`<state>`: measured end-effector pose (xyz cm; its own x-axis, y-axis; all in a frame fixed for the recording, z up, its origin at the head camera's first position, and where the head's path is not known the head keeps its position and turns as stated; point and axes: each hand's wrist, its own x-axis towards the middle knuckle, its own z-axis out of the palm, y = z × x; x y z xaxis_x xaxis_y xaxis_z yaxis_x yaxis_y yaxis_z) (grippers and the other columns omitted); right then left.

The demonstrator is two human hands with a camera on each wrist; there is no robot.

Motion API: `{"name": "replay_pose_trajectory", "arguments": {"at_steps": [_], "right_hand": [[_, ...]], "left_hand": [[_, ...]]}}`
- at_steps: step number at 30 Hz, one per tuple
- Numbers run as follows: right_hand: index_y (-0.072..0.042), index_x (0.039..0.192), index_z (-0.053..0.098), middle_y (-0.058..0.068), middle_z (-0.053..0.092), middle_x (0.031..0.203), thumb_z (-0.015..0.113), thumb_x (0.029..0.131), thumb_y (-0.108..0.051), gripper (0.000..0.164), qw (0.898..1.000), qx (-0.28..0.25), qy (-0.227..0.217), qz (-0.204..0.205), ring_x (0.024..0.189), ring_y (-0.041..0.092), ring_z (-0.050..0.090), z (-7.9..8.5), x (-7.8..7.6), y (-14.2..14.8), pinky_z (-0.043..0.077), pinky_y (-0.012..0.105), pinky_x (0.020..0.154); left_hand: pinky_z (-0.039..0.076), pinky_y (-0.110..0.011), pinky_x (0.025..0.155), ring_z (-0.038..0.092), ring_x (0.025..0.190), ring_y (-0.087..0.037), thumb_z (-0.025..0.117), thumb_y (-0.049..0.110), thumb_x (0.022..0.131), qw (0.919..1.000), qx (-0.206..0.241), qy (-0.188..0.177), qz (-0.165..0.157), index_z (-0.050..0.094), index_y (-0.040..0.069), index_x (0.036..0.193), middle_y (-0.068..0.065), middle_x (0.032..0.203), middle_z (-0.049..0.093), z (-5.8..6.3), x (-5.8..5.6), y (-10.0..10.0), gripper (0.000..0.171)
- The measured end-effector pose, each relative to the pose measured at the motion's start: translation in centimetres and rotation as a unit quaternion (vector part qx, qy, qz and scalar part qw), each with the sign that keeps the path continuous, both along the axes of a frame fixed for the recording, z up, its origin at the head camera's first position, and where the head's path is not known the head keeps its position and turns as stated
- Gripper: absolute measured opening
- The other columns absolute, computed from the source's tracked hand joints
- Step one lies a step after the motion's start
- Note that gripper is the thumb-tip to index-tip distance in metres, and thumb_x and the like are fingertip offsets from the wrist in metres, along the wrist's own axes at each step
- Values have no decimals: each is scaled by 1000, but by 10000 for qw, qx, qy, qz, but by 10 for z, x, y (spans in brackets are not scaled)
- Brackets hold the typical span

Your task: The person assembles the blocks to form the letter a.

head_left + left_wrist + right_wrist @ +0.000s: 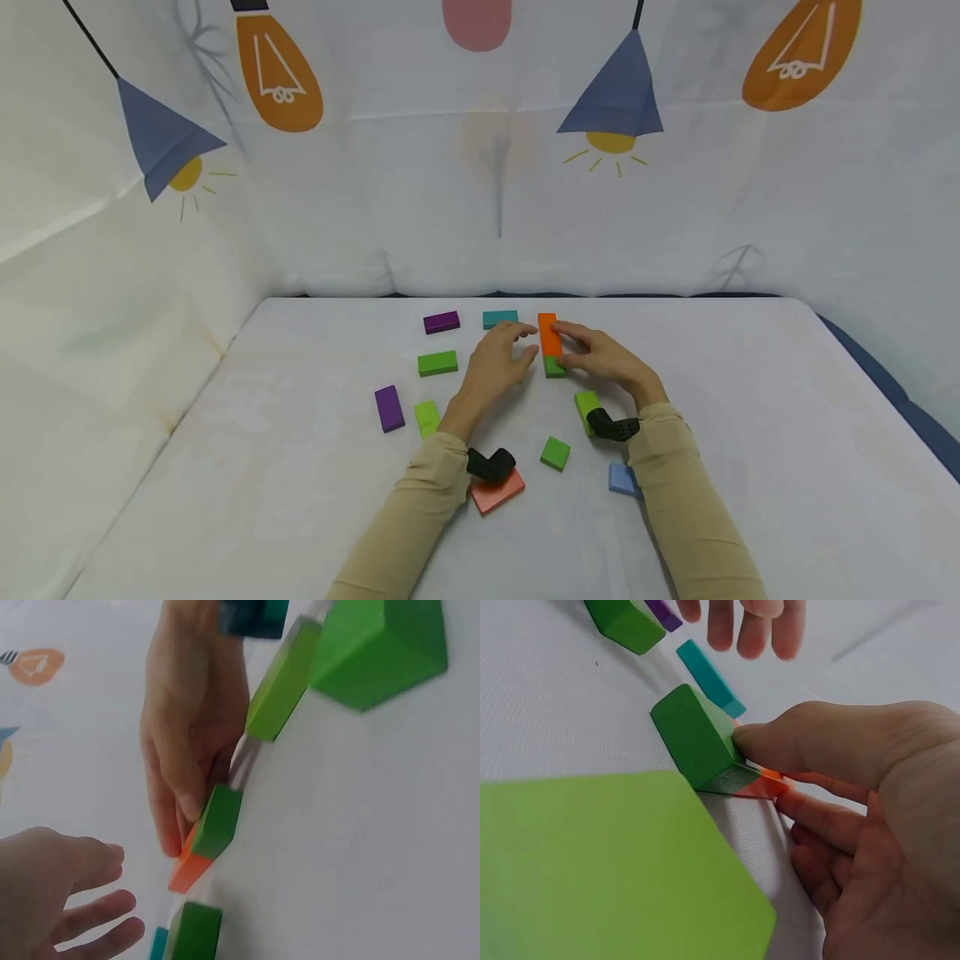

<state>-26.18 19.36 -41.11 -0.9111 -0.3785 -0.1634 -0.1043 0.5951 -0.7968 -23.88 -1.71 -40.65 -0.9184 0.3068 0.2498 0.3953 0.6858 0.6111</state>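
An orange block [550, 337] lies at the back of the white table, its near end against a green block [552, 369]. From the right, my right hand [609, 360] touches this pair. In the right wrist view the thumb rests on the green block [694, 739], and fingertips touch the orange block [765, 786]. No finger is seen wrapped round the far side. My left hand [491, 367] hovers just left of the pair, fingers spread and slightly bent, holding nothing. Behind its fingers lies a teal block [500, 317], partly covered in the head view.
Left of my hands lie purple blocks [389, 408], a green block [437, 363] and lime pieces [427, 415]. Nearer me are a green block [555, 453] and a salmon block [498, 494]. A lime block [585, 405] and a blue block [622, 479] sit partly under my right arm.
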Motion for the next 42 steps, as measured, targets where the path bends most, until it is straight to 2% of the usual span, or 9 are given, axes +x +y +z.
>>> {"name": "replay_pose_trajectory", "arguments": {"at_steps": [4, 10, 15, 21, 26, 27, 34, 42], "right_hand": [[-19, 147, 35, 12, 22, 157, 62, 91, -23, 63, 10000, -34, 66, 46, 145, 35, 16, -1, -1, 1, 15, 58, 114], [-21, 147, 34, 9, 22, 157, 62, 91, -23, 64, 10000, 12, -26, -11, 145, 33, 16, -2, -2, 1, 16, 56, 115], [-21, 147, 34, 10, 23, 157, 62, 90, -23, 63, 10000, 4, -3, 34, 145, 33, 17, -1, -2, -1, 16, 56, 115], [-18, 147, 34, 11, 23, 157, 61, 91, -21, 63, 10000, 51, -57, 29, 145, 35, 17, 6, 3, -1, 16, 57, 115], [-19, 147, 34, 10, 22, 157, 61, 91, -22, 63, 9999, 71, -95, -13, 145, 34, 16, 6, 3, -1, 15, 56, 115], [-21, 147, 34, 9, 22, 157, 61, 91, -23, 63, 9999, 81, -79, -21, 146, 33, 16, 1, 0, 1, 15, 56, 115], [-20, 147, 35, 9, 23, 157, 62, 91, -22, 62, 10000, -22, -89, -27, 146, 33, 15, 0, -2, -1, 14, 56, 116], [-22, 147, 34, 8, 20, 158, 62, 90, -23, 64, 9998, -47, -173, -86, 146, 32, 14, 0, 0, -1, 15, 55, 116]], "left_hand": [[49, -40, 92, 58, 109, -23, 59, 24, 93, 9998, 187, -2, 97, 64, 13, 119, -7, 119, 61, 0, -8, -8, 29], [46, -42, 98, 55, 115, -27, 60, 23, 92, 9999, 58, 19, 122, 63, 12, 121, -8, 124, 59, -1, -22, -12, 31], [45, -41, 99, 54, 114, -28, 62, 21, 91, 9996, 56, 65, 276, 64, 12, 121, -10, 124, 58, -2, -34, -16, 31], [44, -42, 99, 52, 115, -31, 63, 19, 90, 9994, 120, 39, 329, 63, 11, 121, -12, 127, 55, -4, -46, -14, 31], [44, -43, 99, 51, 116, -31, 63, 19, 90, 9985, -128, -71, 523, 64, 15, 120, -11, 130, 54, -8, -55, -14, 31], [44, -44, 99, 51, 116, -31, 63, 19, 90, 9984, -140, -95, 536, 64, 15, 120, -11, 130, 54, -9, -56, -14, 31], [40, -46, 103, 48, 121, -32, 64, 17, 90, 9980, -146, -116, 604, 64, 15, 120, -10, 132, 53, -6, -61, -17, 30], [40, -48, 103, 47, 124, -33, 63, 14, 90, 9984, -241, -64, 511, 65, 14, 120, -10, 132, 54, -9, -64, -18, 30]]}}
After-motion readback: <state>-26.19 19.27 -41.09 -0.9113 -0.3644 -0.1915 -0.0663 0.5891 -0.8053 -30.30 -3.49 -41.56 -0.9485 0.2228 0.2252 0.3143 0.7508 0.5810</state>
